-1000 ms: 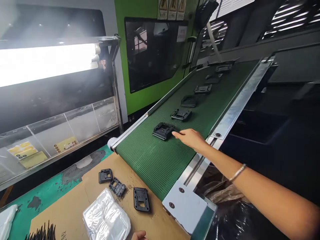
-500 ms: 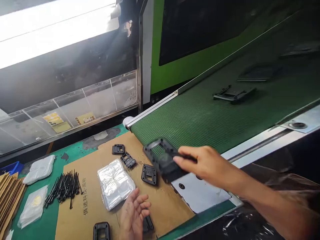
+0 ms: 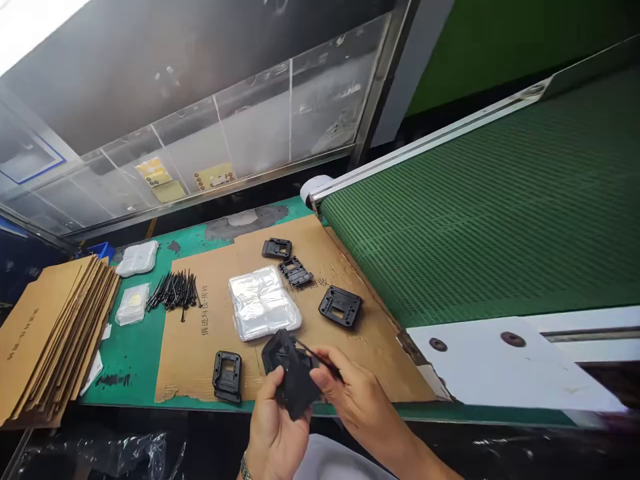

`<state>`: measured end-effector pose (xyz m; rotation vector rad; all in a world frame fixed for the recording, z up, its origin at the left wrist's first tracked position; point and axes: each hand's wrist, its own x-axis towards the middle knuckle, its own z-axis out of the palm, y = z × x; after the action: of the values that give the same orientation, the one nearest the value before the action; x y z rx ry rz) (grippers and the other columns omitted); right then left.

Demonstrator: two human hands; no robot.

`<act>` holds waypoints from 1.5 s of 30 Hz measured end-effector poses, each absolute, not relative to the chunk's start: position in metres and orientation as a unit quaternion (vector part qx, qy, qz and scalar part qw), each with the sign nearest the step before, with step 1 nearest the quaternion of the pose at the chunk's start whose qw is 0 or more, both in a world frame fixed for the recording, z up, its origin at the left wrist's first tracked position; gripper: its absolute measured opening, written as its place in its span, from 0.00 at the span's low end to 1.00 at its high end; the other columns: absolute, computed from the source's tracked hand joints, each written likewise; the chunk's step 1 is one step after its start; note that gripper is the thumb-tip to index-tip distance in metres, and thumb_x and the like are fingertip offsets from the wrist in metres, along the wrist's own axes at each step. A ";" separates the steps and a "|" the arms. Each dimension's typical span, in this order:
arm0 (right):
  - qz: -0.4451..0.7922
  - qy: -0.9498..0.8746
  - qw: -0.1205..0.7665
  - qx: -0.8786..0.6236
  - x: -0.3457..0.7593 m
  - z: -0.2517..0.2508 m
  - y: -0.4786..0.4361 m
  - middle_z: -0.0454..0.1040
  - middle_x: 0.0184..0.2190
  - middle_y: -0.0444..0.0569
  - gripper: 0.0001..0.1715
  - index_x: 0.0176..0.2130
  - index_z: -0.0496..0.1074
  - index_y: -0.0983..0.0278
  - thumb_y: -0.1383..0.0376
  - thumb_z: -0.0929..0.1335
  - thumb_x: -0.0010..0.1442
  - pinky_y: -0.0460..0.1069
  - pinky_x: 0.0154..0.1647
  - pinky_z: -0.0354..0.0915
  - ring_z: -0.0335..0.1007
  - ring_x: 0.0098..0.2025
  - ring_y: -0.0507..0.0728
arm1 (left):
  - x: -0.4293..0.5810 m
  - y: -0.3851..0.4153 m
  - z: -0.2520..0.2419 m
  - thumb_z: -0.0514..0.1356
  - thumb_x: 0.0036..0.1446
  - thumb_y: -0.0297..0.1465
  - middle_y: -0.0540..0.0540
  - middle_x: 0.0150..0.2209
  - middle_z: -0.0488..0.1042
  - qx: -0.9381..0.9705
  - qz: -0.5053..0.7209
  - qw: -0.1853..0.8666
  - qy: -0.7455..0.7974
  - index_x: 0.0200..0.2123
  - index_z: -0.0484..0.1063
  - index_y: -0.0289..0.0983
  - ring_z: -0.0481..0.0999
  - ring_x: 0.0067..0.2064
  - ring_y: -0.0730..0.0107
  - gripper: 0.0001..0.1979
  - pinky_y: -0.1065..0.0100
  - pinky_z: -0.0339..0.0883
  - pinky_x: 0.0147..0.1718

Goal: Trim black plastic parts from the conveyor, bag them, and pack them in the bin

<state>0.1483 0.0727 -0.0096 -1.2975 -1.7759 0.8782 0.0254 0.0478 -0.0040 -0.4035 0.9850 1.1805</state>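
Note:
Near the table's front edge, my left hand (image 3: pixel 277 433) is closed around a black plastic part (image 3: pixel 299 383), thumb on top, blurred by motion. My right hand (image 3: pixel 357 393) pinches a slim dark stick-like tool (image 3: pixel 320 360) against or just over that part; its exact kind is unclear. Partly hidden behind the held part is another black plastic frame (image 3: pixel 271 350). On the cardboard sheet (image 3: pixel 195 367) lie more black frames: one left of my hands (image 3: pixel 227 377), one to the right (image 3: pixel 341 307), and two small ones (image 3: pixel 277 248) (image 3: pixel 296 271) farther back.
A stack of clear plastic bags (image 3: pixel 263 303) lies on the cardboard. Black pin-like pieces (image 3: pixel 175 291) are piled left of it. Folded cardboard (image 3: pixel 55 340) stands at far left. A green conveyor belt (image 3: pixel 480 220) with a metal rail slopes down from the right.
My right hand has come down and left from the belt's end with the black part. My left hand, open before, now holds the part. The view has turned left and down.

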 end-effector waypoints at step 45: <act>0.142 -0.885 0.364 -0.252 0.142 -0.023 0.076 0.60 0.14 0.42 0.21 0.21 0.59 0.64 0.70 0.54 0.63 0.46 0.19 0.46 0.52 0.17 0.49 | -0.010 0.035 -0.025 0.55 0.41 0.25 0.47 0.19 0.70 -0.146 0.410 0.783 0.444 0.27 0.69 0.28 0.66 0.19 0.75 0.07 0.73 0.56 0.20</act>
<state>0.1421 0.0758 -0.0233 -0.6485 -2.2777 0.3653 -0.0096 0.0346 -0.0246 -0.3147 0.9576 0.8852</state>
